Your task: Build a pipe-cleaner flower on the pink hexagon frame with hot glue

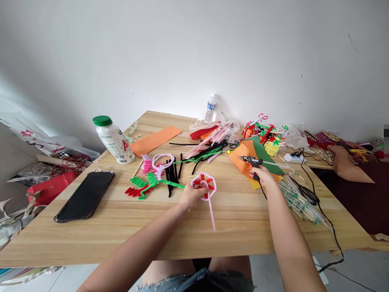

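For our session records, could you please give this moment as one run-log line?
left hand: holding pink-and-red wheel; right hand: gripping glue gun, over orange sheet; phone: on table, left side; green-capped bottle: beyond phone

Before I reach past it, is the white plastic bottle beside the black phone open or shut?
Shut: the round green cap sits on top of the white plastic bottle. It stands upright on the wooden table.

Two hands (192, 195) are holding two things, one pink-and-red wheel (203, 181) and one glue gun (254, 161). Two bottles (111, 140), one phone (86, 194), one lilac ring (163, 168), one green sheet (267, 156) and at least two orange sheets (156, 140) are occupying the tabletop (237, 227). The pipe cleaners (221, 134) are overlapping too much for counting.
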### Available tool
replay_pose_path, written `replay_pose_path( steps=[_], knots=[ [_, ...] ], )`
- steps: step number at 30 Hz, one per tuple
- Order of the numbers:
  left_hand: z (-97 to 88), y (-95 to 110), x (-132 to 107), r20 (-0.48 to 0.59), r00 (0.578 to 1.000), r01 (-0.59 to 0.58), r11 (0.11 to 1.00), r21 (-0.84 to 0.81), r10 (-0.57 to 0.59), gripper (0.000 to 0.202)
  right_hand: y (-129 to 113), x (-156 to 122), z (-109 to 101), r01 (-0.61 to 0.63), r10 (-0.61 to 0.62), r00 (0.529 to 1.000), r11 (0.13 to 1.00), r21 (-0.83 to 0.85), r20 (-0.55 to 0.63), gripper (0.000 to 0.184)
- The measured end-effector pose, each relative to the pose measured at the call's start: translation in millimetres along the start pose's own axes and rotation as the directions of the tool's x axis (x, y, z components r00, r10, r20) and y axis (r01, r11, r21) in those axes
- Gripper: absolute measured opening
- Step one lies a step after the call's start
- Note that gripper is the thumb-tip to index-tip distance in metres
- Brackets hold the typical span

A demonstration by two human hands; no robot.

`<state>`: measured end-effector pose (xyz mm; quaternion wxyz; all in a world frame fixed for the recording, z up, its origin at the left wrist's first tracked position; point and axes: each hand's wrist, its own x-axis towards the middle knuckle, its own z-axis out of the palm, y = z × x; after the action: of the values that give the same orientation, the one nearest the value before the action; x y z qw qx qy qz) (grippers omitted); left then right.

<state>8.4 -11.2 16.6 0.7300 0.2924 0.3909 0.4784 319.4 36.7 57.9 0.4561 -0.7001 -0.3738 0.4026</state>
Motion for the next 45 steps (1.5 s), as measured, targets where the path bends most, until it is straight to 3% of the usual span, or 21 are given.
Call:
replay_pose_path(
  steps=[8, 14, 20, 23, 25, 30, 35, 40, 45],
  knots=[
    [2.1, 3, -2, 0.014, 1.0, 0.005, 1.0, -0.022, -0.005, 0.048, -35, 2, 3, -0.131, 0.121, 0.98, 0.99, 0.051, 0.159, 0.013],
    [2.1, 4, -3, 0.02, 1.0, 0.011, 1.0, -0.007, -0.01, 0.047, -36, -6, 11, -0.037, 0.001, 0.982, 0.982, 0.185, 0.19, 0.016],
    [2.7, 4, -2, 0.011, 1.0, 0.008, 1.0, 0.013, -0.008, 0.047, -35, -7, 13, -0.068, -0.072, 0.938, 0.921, 0.383, 0.339, 0.012],
    [3.0, 6, -2, 0.011, 1.0, -0.002, 1.0, 0.007, 0.002, 0.046, -44, -31, 21, 0.011, -0.199, 0.906, 0.894, 0.448, 0.373, 0.013],
    [3.1, 7, -2, -0.004, 1.0, -0.004, 1.0, 0.016, 0.004, 0.046, -50, -56, 33, 0.074, -0.236, 0.896, 0.915, 0.398, 0.376, 0.02],
    [4.1, 7, -5, -0.016, 1.0, -0.009, 0.999, 0.032, 0.009, 0.048, -49, -114, 82, 0.265, -0.339, 0.89, 0.929, 0.259, 0.305, 0.031],
    [5.5, 9, -10, -0.01, 0.997, -0.076, 0.995, 0.066, 0.077, 0.041, -33, -144, 117, 0.164, -0.295, 0.899, 0.912, 0.376, 0.324, 0.033],
    [5.4, 10, -10, -0.067, 0.983, -0.165, 0.984, 0.059, 0.169, 0.037, -13, -164, 120, 0.251, -0.316, 0.919, 0.93, 0.267, 0.235, 0.026],
    [4.6, 7, -9, -0.068, 0.975, -0.208, 0.976, 0.058, 0.212, 0.039, -4, -178, 128, 0.219, -0.307, 0.909, 0.926, 0.307, 0.28, 0.029]
  ],
)
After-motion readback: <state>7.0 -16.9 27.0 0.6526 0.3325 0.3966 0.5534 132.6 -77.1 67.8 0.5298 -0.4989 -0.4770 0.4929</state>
